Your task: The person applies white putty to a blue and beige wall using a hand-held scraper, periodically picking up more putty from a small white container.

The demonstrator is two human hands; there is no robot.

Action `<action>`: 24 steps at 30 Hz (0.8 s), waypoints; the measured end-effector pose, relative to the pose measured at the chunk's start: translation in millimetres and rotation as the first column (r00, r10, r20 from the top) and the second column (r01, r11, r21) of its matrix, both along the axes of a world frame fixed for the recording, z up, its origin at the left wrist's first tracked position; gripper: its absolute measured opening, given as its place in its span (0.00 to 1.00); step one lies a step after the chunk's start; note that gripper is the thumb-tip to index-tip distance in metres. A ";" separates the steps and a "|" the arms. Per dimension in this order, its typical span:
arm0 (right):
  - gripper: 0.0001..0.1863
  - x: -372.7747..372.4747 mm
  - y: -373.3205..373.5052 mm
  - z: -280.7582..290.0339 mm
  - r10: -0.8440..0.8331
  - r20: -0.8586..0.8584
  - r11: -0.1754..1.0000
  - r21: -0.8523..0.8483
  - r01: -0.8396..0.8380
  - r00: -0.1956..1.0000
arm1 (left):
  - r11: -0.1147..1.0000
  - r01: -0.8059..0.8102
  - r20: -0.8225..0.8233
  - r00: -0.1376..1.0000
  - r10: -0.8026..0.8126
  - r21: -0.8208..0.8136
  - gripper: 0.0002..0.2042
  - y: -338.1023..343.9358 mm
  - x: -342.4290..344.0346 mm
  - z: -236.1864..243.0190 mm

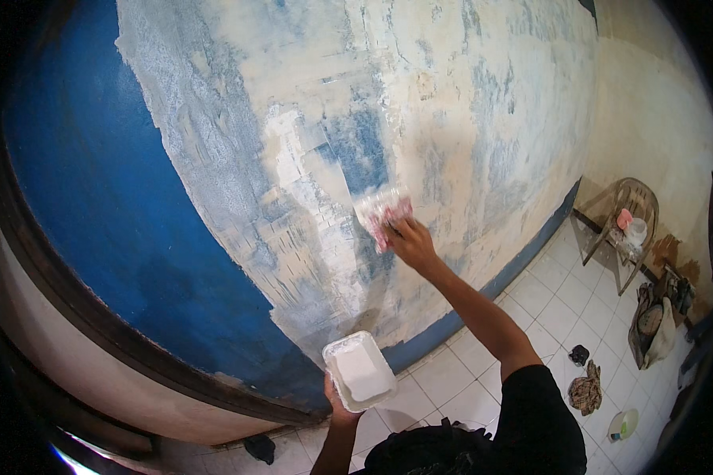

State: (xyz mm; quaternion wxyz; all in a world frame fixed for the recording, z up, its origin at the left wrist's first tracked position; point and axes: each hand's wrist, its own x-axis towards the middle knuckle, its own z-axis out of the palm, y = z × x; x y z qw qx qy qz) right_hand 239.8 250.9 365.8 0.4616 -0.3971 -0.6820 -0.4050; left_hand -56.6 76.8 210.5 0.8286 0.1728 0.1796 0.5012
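Note:
My right hand [410, 242] is closed on a wide putty scraper [379, 212], red with white smears. Its broad edge lies against the wall [440, 119], next to a bare blue patch. Around it the wall is unevenly coated in white and cream filler, with blue showing through in streaks. Low in front of me, my left hand [341, 403] grips a white rectangular tub [385, 389] from its side and underneath. White putty [360, 366] lies inside the tub, and some is smeared on the rim. Part of the left fingers is hidden by the tub.
Smooth blue paint [79, 174] covers the wall's left part, bordered by a dark curved frame [79, 305]. At right stand a chair [638, 198] with containers on it and a bag [657, 332]. A crumpled cloth [585, 389] and a bowl [623, 425] lie on white tiles [532, 293].

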 end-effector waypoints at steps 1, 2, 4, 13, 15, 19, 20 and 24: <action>0.19 1.0 -8.9 -10.3 0.004 -0.001 1.000 0.009 -0.004 1.000 | 0.999 -0.038 -0.049 0.998 0.039 0.020 0.35 -0.9 -0.1 -1.3; 0.20 5.1 -14.6 -18.5 0.055 -0.014 0.998 0.014 -0.055 0.998 | 0.996 -0.075 -0.099 0.992 0.079 0.045 0.36 1.9 1.8 -1.1; 0.24 3.7 -23.0 -8.7 0.069 -0.058 0.998 0.010 -0.069 0.996 | 0.997 -0.052 -0.075 0.996 0.056 0.058 0.36 0.8 2.9 1.4; 0.17 -25.4 13.3 177.7 0.008 -0.058 0.949 0.317 0.011 0.998 | 0.996 0.054 0.020 0.998 -0.056 0.077 0.38 -7.7 12.1 32.7; 0.16 -25.6 19.9 185.7 -0.001 -0.054 0.962 0.272 0.015 0.999 | 0.995 0.061 0.015 0.998 -0.062 0.085 0.38 -7.2 11.6 31.5; 0.16 -21.7 29.7 110.9 -0.004 -0.031 0.994 0.111 0.008 1.000 | 0.995 0.049 0.068 0.996 -0.055 0.085 0.38 -6.4 9.0 22.9; 0.16 -21.5 25.8 78.5 0.052 -0.011 0.989 0.138 -0.050 0.999 | 0.997 0.017 0.052 0.998 -0.021 0.079 0.38 -7.7 8.2 19.8; 0.17 2.4 -10.9 -44.4 0.048 -0.015 0.999 -0.014 -0.048 0.999 | 0.996 -0.032 -0.059 0.998 0.037 0.082 0.36 -3.9 10.1 2.0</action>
